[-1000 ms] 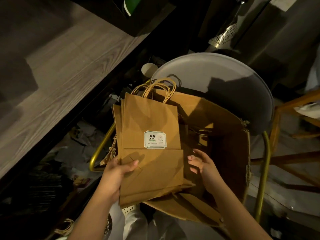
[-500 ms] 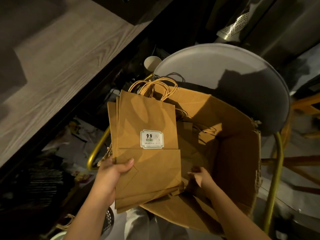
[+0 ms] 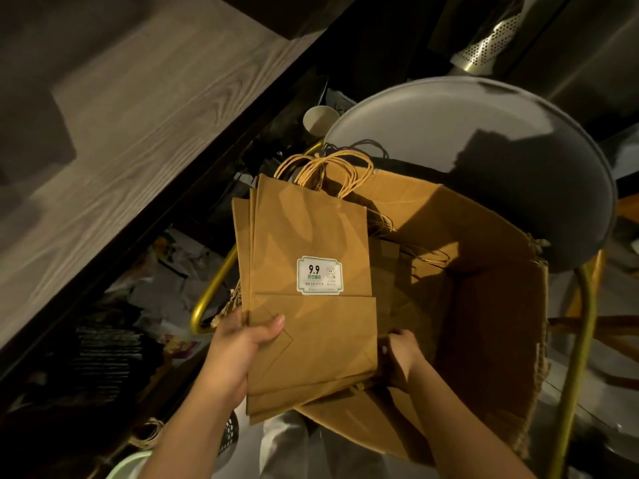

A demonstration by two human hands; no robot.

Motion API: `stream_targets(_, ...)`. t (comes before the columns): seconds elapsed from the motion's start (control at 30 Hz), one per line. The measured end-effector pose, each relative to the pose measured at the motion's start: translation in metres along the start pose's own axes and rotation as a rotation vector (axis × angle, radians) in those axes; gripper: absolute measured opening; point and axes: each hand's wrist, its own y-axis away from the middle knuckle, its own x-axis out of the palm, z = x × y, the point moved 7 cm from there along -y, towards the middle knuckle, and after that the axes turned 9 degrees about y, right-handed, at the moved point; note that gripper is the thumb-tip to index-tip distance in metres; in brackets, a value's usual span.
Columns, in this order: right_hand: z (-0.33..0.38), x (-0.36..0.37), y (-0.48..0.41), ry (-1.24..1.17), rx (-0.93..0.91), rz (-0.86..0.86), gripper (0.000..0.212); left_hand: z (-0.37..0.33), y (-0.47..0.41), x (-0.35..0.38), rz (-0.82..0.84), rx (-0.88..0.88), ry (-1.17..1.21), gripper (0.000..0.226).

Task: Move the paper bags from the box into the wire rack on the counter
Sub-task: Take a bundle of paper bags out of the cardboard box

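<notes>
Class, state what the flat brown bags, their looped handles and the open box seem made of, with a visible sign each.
Flat brown bags: matte kraft paper, sharply creased. Looped handles: apparently twisted paper cord. Open box: likely corrugated cardboard, frayed right edge.

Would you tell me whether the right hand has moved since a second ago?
Yes: the right hand shifted left, away from the right wall of the box, against the paper bags.

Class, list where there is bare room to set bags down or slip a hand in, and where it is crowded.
Free: the wooden counter, left of its dark edge; inside the box, between the bags and the right wall. Crowded: the left side of the box, holding bags; the litter below the counter.
</notes>
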Motion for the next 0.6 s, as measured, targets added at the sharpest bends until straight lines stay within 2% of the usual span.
stream_targets(0.13, 0.006, -0.025, 0.02, 0.101, -0.148, -0.178, 0.052, 0.0, 0.002, 0.001, 0.012, -0.008, -0.016, 0.038)
stream_targets(0.4, 0.023, -0.076, 0.094, 0.082, -0.525, -0.533, 0.045, -0.003, 0.005, 0.007, 0.063, 0.024, -0.061, 0.028)
stream_targets(0.6, 0.029, -0.104, 0.142, 0.102, -0.659, -0.675, 0.046, -0.001, 0.006, 0.006, 0.08, 0.044, -0.047, 0.028)
